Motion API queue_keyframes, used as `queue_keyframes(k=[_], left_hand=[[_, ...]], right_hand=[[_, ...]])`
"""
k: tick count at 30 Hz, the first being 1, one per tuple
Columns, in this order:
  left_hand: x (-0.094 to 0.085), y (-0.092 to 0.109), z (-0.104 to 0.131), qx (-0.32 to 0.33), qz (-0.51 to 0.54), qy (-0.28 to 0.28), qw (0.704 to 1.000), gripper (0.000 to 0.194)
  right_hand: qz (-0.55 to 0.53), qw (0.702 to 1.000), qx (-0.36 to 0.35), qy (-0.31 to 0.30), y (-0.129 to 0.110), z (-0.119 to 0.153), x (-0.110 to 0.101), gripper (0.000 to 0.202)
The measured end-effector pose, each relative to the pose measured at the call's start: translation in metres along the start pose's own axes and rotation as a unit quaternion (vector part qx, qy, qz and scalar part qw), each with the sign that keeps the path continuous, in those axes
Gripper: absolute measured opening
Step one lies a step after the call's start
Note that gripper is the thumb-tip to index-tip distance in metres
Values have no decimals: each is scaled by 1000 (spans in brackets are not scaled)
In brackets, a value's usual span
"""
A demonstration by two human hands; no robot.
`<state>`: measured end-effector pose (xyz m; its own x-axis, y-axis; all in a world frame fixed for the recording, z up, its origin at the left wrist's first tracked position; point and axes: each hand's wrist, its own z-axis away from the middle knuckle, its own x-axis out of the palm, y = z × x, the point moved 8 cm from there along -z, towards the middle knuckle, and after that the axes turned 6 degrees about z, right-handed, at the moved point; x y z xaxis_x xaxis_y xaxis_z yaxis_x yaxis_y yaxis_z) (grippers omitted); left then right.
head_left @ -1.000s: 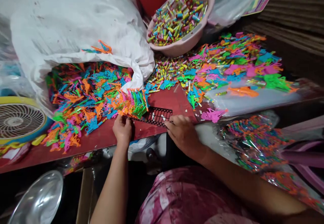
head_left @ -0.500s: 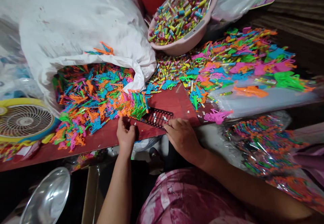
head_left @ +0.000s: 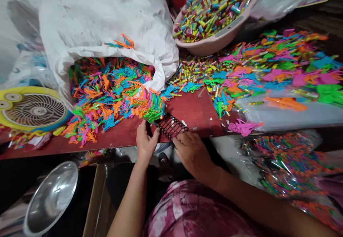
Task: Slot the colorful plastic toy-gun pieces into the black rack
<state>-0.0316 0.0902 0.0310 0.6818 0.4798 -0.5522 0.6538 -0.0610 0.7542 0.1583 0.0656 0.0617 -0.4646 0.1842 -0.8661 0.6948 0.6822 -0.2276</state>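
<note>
A black plastic grid [head_left: 173, 127] lies at the front edge of the red table [head_left: 193, 108], with a dense row of small colourful plastic guns [head_left: 153, 107] standing at its left end. My right hand [head_left: 191, 151] has its fingers curled over the grid's right end. Beside the grid's left end is my left hand [head_left: 147, 140], thumb apart from the fingers, below the row of guns; nothing shows between thumb and fingers. More loose colourful guns [head_left: 107, 87] spill from a white sack [head_left: 107, 19] behind.
A pink basin [head_left: 214, 45] of small coloured tubes stands at the back. To the right lie piled toys [head_left: 284, 65] and clear plastic bags [head_left: 300, 115]. A yellow fan [head_left: 37, 110] is at the left, a metal bowl [head_left: 52, 197] below it. Bagged toys [head_left: 289, 158] sit lower right.
The whole view has shifted, so the table things appear farther right. My left hand's thumb and fingers are spread wider beside the grid. My right hand stays at the grid's right end.
</note>
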Motion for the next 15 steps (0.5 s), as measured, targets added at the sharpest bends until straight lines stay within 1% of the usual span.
queue_keyframes(k=[3, 5, 7, 8, 9, 11, 13, 15], left_hand=[[-3, 1, 0, -27, -33, 5, 999, 34], [-6, 2, -1, -29, -48, 8, 998, 28], [-7, 1, -3, -26, -58, 4, 998, 23], [-8, -1, -4, -25, -63, 1, 998, 20], [-8, -4, -5, -25, -69, -3, 997, 19], [-10, -9, -7, -29, -79, -8, 996, 18], [-11, -15, -9, -37, -82, -20, 996, 21], [-10, -19, -11, -41, -79, -42, 995, 26]], right_hand=[[-24, 1000, -5, -9, -10, 2, 6, 14], [-69, 997, -16, -5, -13, 5, 4, 18], [-126, 991, -31, 12, -8, 7, -5, 24], [-146, 988, -33, 23, 1, 8, -11, 26], [-151, 987, -28, 35, 16, 8, -18, 28], [-121, 991, 12, 60, 60, 8, -35, 29], [-68, 992, 74, 79, 118, 8, -56, 26], [-23, 987, 136, 86, 175, 12, -77, 24]])
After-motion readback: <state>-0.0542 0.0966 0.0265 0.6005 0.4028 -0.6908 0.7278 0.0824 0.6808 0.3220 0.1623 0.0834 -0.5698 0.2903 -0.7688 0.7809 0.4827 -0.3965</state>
